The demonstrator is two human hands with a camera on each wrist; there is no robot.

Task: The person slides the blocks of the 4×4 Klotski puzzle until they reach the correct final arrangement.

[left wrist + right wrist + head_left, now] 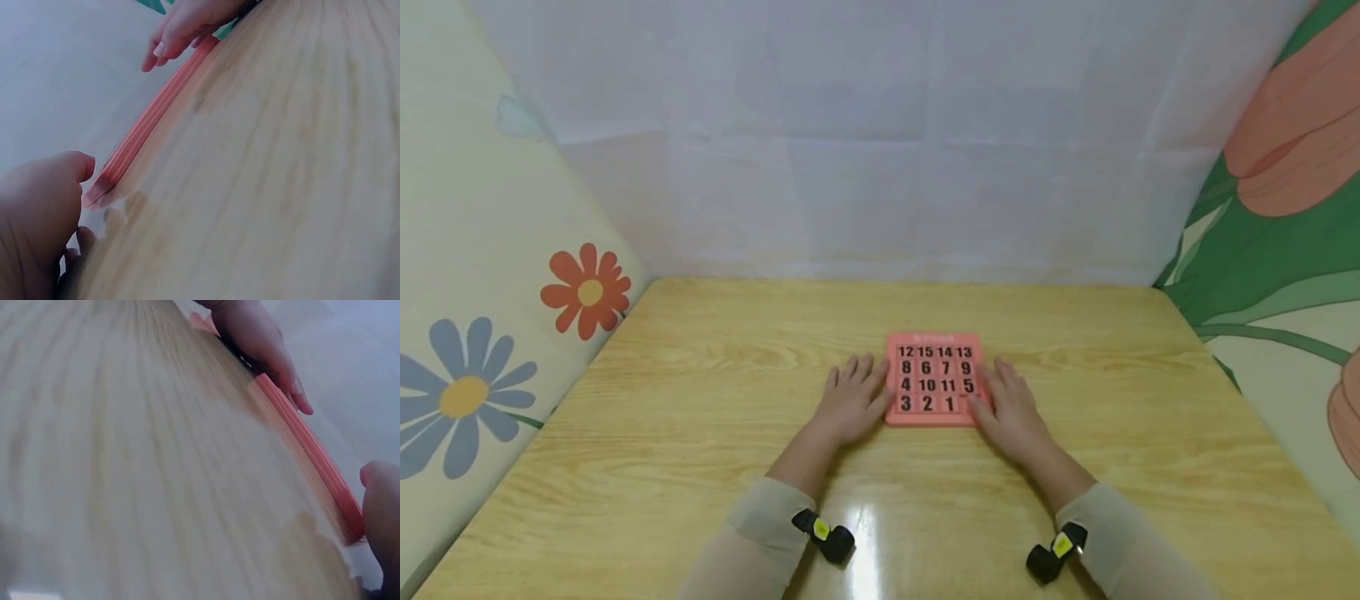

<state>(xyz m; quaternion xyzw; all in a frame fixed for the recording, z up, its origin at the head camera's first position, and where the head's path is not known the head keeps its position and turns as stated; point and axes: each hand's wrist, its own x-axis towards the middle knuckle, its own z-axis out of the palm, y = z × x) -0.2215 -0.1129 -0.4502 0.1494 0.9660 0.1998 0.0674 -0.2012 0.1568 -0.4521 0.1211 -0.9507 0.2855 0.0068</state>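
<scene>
A pink sliding number puzzle (933,379) lies flat on the wooden table, its black-numbered tiles facing up. The top row reads 12, 15, 14, 13 and the bottom row 3, 2, 1, with the right thumb partly covering the bottom right corner. Along the puzzle's left edge rests my left hand (850,400), fingers spread and fairly straight. My right hand (1017,417) lies at the right edge with its fingers extended and its thumb over the frame. From the left wrist view, the puzzle's side (150,122) shows as a thin pink slab between both hands.
The wood-grain table (700,417) extends around the puzzle. A white cloth (880,150) hangs behind its back edge. Flower-printed fabric (460,250) stands at the left, more at the right. Black wrist cameras (829,537) sit on both sleeves.
</scene>
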